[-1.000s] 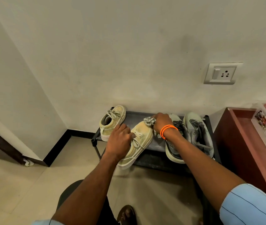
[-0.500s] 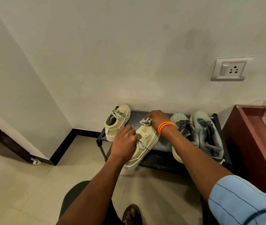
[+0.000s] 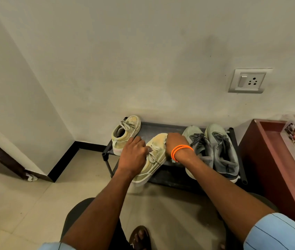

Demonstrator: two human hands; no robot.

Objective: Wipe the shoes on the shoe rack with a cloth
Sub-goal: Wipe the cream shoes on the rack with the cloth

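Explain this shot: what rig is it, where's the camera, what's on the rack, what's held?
No robot here: a person works with bare hands, filmed by one wide-angle camera worn on the head, looking down. A low black shoe rack stands against the wall. On it are a yellowish canvas sneaker at the left and a pair of grey lace-up sneakers at the right. The left hand grips a second yellowish sneaker, tilted off the rack's front edge. The right hand, with orange wristbands, rests on its toe; the cloth is mostly hidden under it.
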